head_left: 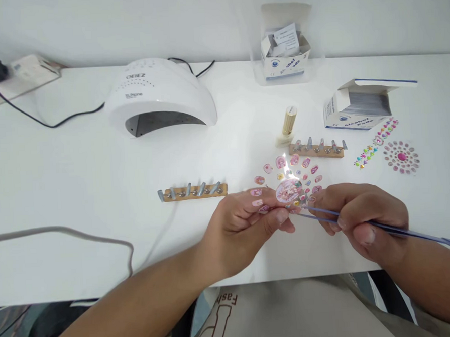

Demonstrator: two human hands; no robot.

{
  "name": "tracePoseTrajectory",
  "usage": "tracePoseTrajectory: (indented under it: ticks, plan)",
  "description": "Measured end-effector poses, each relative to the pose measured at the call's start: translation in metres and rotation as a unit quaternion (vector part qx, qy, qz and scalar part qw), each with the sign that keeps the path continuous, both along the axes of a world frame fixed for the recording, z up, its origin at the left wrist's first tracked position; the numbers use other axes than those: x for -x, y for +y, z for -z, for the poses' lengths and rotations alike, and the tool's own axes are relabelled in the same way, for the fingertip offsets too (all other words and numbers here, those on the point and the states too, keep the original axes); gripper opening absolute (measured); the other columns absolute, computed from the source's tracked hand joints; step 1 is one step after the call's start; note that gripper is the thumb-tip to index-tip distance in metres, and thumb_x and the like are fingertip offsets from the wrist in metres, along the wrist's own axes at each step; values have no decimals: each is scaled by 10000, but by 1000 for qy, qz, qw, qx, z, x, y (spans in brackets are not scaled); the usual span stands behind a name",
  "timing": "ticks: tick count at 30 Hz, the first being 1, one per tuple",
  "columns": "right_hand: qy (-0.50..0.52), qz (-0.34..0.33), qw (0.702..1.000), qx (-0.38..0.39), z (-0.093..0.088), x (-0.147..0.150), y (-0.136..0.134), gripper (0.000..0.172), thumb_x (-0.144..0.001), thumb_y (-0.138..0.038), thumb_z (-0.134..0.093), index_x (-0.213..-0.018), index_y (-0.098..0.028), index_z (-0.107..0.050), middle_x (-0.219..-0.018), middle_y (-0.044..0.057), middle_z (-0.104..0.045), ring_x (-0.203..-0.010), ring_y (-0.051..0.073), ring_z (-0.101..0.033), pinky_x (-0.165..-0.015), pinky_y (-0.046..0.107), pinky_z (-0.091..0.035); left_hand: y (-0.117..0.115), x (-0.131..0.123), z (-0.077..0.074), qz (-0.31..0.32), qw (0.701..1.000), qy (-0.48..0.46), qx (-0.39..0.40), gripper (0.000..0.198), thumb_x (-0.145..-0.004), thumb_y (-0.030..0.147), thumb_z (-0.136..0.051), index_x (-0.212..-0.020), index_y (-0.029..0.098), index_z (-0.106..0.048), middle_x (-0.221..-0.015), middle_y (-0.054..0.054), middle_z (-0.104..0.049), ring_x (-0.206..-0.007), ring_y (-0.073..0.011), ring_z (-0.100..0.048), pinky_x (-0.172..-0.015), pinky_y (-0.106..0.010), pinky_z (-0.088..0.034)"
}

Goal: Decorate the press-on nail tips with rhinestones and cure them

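Between the thumb and fingers of my left hand (246, 227) is a clear sticker sheet (288, 190), with small pink stickers ringed around a large oval one. My right hand (363, 216) is closed around blue tweezers (409, 230). Their tips reach the lower edge of the sheet, close to my left fingertips; whether they pinch a sticker I cannot tell. Just beyond the sheet lies a wooden nail tip stand (316, 151) bearing several greyish nail tips. A second nail tip stand (196, 192) lies to the left of my left hand.
A white nail lamp (161, 94) with a black cord stands at the back left. Farther right are a gold-capped bottle (288, 121) and two alcohol pad boxes (285, 64). Gem stickers (401, 156) lie at the right. A grey cable (62, 230) crosses the left side.
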State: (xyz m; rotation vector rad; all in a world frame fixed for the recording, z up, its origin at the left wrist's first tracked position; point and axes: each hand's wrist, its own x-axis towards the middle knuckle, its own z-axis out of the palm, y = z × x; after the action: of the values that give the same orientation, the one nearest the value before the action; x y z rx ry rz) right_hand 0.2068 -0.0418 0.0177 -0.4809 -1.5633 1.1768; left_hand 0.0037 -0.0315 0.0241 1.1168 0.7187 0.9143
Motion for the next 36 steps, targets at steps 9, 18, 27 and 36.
tracePoseTrajectory:
  ticks: [9,18,27,36]
  plan:
    - [23,-16,999,45,-1,0,3,156,-913,-248,-500,-781,-189,-557,-634,-11,-447,-548,103,-470,-490,256,-414,1,0,-1,7,1000,-20,-13,153,-859,164,-645,-922,250,-756,-827,-1,-717,-687,-110,-682,-667,-227,-627]
    - [44,-14,998,45,-1,3,3,151,-905,-245,-508,-774,-194,-564,-628,-19,-428,-541,101,-450,-500,265,-426,1,-1,-4,14,999,-28,-29,246,-863,137,-630,-976,314,-757,-838,11,-723,-683,-103,-662,-647,-222,-625]
    - [26,-19,998,55,-1,-1,0,151,-905,-244,-510,-778,-186,-569,-645,-9,-451,-556,109,-471,-517,280,-420,2,5,1,17,996,24,-79,288,-874,106,-608,-1032,305,-742,-854,-2,-737,-691,-116,-688,-654,-229,-606]
    - [28,-24,997,74,-3,-1,2,201,-913,-270,-507,-731,-194,-546,-610,-15,-455,-522,108,-469,-488,260,-382,0,8,2,36,990,71,-115,233,-902,157,-569,-1047,249,-727,-894,-37,-720,-718,-132,-668,-659,-259,-614]
